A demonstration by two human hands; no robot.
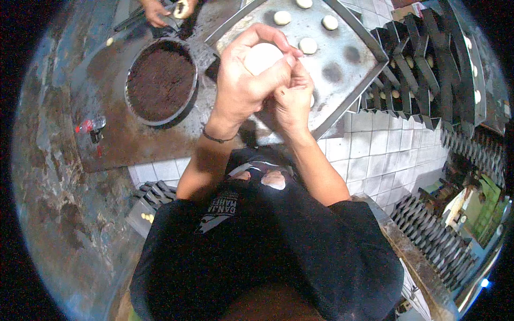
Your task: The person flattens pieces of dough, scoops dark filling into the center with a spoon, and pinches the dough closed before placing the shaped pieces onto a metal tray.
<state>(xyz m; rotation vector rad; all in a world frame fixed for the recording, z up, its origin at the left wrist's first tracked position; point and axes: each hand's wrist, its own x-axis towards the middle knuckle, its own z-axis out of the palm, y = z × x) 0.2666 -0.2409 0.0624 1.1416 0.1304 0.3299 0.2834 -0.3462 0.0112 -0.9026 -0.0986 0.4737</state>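
Note:
My left hand (238,75) curls round a smooth white dough ball (262,58), held up above the near left part of a metal baking tray (348,96). The fingertips of my right hand (293,99) are pressed together against my left fingers at the dough's right side. What exactly they pinch is partly hidden, but they seem to grip the dough's edge. Several small pale dough rounds, one of them a dough round (308,45) just beyond my hands, lie spaced out on the tray. Dark round stains mark its surface.
A round pan (127,88) full of dark brown crumbly filling stands left on the worn table (107,152). Beyond it, another person's hands (155,12) hold an opened dough piece (183,8). A red-labelled plastic bottle (91,125) lies far left. Stacked metal trays (423,64) rise at right.

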